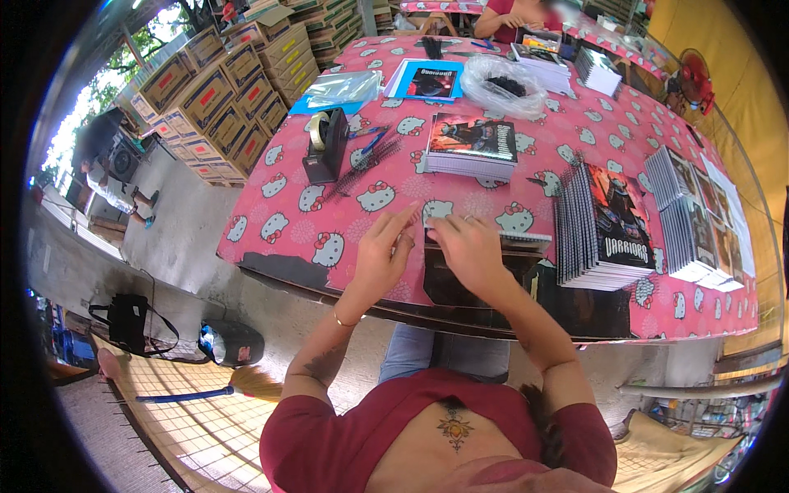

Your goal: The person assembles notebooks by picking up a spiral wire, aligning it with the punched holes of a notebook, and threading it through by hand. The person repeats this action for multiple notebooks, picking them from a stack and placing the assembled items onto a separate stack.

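Close to the table's near edge, my left hand (385, 248) has its fingers bent together in a pinch; whatever may be between the fingertips is too small to make out. My right hand (470, 251) is closed at the left end of a spiral-bound notebook (530, 240), thumb and forefinger pinching by its bound edge. My wrist and hand partly hide this notebook, which has a dark cover. Beyond my hands lies a pile of notebooks (471, 144) with a picture cover. A larger stack of spiral-bound notebooks (612, 214) stands to the right of my right hand.
A black tape dispenser (325, 148) and loose black spiral coils (362, 170) lie ahead on the left. Farther back are a plastic bag of coils (503, 85) and blue sheets (403, 80). More notebooks (699, 218) line the right. Another person (518, 20) sits across the table.
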Demonstrator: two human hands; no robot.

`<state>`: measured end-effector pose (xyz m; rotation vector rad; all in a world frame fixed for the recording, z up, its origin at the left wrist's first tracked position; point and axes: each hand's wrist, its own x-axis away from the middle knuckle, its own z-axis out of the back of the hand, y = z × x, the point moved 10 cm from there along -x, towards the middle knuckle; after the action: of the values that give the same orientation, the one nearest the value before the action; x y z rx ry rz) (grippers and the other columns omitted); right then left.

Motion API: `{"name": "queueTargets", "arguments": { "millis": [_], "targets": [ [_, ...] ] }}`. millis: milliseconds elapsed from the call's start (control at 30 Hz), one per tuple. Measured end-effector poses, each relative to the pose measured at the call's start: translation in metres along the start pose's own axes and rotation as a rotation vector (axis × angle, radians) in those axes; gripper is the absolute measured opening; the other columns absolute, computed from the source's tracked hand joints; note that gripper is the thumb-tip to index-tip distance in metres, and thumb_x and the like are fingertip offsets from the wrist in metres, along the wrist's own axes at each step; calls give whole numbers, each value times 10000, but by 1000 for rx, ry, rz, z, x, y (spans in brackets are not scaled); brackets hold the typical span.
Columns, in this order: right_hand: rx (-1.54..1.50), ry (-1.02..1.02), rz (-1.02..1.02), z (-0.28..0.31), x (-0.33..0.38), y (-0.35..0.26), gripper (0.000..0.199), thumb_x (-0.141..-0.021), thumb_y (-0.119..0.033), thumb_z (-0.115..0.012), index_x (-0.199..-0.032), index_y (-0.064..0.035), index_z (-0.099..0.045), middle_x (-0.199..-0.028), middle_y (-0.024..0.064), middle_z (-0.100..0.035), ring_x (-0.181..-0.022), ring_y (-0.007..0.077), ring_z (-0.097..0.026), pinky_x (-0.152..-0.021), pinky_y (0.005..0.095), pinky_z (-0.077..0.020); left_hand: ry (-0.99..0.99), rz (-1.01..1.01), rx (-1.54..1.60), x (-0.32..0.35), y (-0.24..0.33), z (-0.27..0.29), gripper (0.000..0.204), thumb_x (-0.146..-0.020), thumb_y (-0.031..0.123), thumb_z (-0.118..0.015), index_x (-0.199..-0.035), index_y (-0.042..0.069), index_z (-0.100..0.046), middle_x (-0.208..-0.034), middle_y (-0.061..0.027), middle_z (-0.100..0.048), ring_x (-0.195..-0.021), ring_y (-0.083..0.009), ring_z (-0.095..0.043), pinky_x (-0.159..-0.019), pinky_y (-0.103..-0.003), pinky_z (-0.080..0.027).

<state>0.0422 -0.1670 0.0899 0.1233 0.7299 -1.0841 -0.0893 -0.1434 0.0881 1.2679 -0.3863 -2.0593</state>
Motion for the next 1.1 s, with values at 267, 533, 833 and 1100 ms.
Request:
{"name": "queueTargets", "arguments": {
  "millis": [267,533,833,1100],
  "targets": [
    [-81,23,-45,-1,-16,12,155,-900,-199,-676,-1010,-90,-684,-865,107,-695,-828,319,-688,-685,441,-540,33,164,-64,3,-21,4,196,-898,90,-720,-1088,48,-732,-861,-129,-682,-727,-264,-646,-610,-362,-500],
    [-134,-19,-61,-5,-15,13,149,-902,-169,-681,-1023,-81,-689,-908,112,-711,-839,332,-690,-685,450,-538,72,38,-48,4,-15,0,195,-874,43,-737,-1067,19,-745,-913,-111,-725,-787,-225,-672,-708,-334,-524],
    [-107,-12,-58,3,-15,10,149,-929,-197,-662,-1022,-83,-688,-859,146,-695,-758,386,-665,-655,490,-503,83,-65,-65,2,-6,0,257,-814,12,-755,-1060,61,-697,-961,-104,-654,-800,-272,-682,-677,-367,-557],
    [-98,-59,-24,-3,-16,2,148,-941,-173,-647,-1044,-72,-680,-864,155,-690,-761,394,-660,-649,486,-496,-140,-110,38,-13,-10,-3,219,-876,77,-729,-1083,61,-660,-968,-113,-633,-803,-286,-661,-652,-396,-523]
  ]
}}
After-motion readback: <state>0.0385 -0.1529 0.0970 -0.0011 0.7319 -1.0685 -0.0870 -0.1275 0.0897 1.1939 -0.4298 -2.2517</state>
